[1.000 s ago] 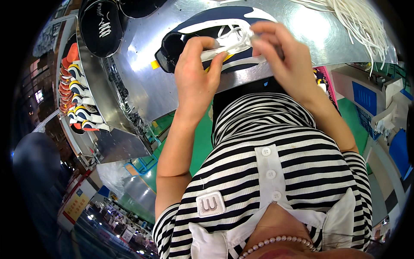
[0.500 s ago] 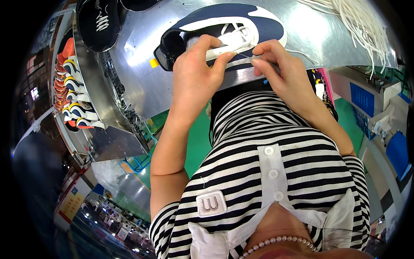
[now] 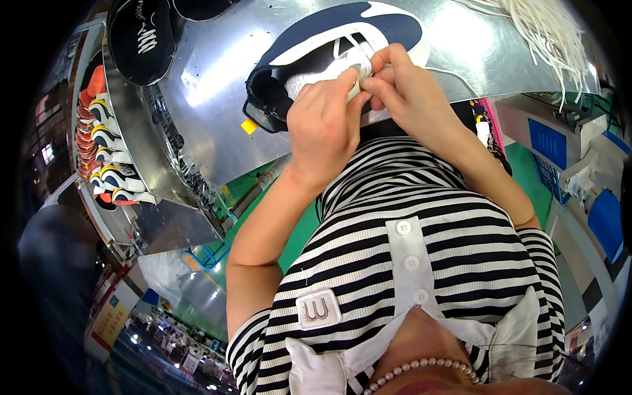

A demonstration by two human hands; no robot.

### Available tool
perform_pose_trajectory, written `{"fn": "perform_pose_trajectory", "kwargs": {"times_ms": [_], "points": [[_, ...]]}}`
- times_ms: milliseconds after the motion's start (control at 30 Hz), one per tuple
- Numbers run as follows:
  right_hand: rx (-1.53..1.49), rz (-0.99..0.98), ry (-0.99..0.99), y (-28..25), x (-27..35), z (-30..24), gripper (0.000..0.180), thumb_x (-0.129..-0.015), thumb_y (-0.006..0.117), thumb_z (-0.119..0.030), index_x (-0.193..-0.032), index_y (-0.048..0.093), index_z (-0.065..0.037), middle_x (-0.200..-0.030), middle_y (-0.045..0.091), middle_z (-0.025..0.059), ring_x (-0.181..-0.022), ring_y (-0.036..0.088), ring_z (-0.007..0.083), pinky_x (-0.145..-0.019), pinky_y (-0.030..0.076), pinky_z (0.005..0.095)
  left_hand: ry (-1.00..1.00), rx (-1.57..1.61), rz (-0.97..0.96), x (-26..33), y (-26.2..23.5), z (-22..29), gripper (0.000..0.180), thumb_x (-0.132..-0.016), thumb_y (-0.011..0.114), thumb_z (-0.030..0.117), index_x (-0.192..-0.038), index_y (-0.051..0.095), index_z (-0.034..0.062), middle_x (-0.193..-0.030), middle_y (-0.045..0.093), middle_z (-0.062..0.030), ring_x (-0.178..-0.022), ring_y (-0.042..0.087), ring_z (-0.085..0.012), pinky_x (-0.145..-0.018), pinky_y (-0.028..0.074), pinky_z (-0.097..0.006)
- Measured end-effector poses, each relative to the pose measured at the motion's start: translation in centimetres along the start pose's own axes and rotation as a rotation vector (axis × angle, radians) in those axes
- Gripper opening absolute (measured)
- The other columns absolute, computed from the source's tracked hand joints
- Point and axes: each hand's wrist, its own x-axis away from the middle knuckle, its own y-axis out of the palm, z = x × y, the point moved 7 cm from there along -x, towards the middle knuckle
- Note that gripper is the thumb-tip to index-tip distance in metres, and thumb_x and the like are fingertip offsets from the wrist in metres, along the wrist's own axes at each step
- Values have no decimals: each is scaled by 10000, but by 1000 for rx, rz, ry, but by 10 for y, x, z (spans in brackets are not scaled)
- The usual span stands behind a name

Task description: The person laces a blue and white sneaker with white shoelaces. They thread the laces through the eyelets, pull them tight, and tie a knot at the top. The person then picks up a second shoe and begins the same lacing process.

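Fingers [image 3: 392, 55] of left hand [image 3: 324, 125] and right hand [image 3: 409, 91] curl close at the navy shoe [image 3: 309, 36], twelve o'clock; I cannot tell their grip. White laces [image 3: 536, 33] lie toward two o'clock.

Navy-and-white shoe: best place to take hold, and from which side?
Probably the black heel collar of the shoe, from the person's left: the heel points that way, its open rim gives an edge for the grip, and the left hand and right hand meet closer to the toe.
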Motion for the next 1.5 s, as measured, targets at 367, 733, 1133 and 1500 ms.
{"fn": "perform_pose_trajectory", "kwargs": {"times_ms": [367,733,1133,1500], "points": [[645,-81,-480,-9,-16,-56,208,-822,674,-145,-1019,671,-81,-803,696,124,-735,672,297,-667,512,398,155,30,22,4,-14,5,354,-745,775,23,-999,529,41,-713,564,-77,-611,544,-260,-563,405,-359],[-137,16,-460,-71,-33,-96,158,-919,635,-123,-1034,692,-31,-886,711,28,-824,663,95,-746,514,233,-31,84,-218,4,-15,-8,397,-741,824,95,-985,527,-2,-830,615,-124,-705,654,-277,-605,511,-347],[105,-85,-268,-11,-21,-40,148,-877,674,-102,-1014,698,-50,-857,720,79,-711,665,160,-690,519,258,117,123,-130,4,-15,-4,440,-727,829,80,-1018,505,18,-803,605,-104,-620,576,-261,-555,452,-343],[-393,-87,-105,-9,-45,-27,133,-862,703,-113,-948,701,-12,-847,684,21,-833,626,81,-781,492,237,-593,472,-192,-4,-15,-35,699,-856,751,239,-1324,310,-34,-1045,649,-255,-931,681,-339,-790,525,-370]]}}
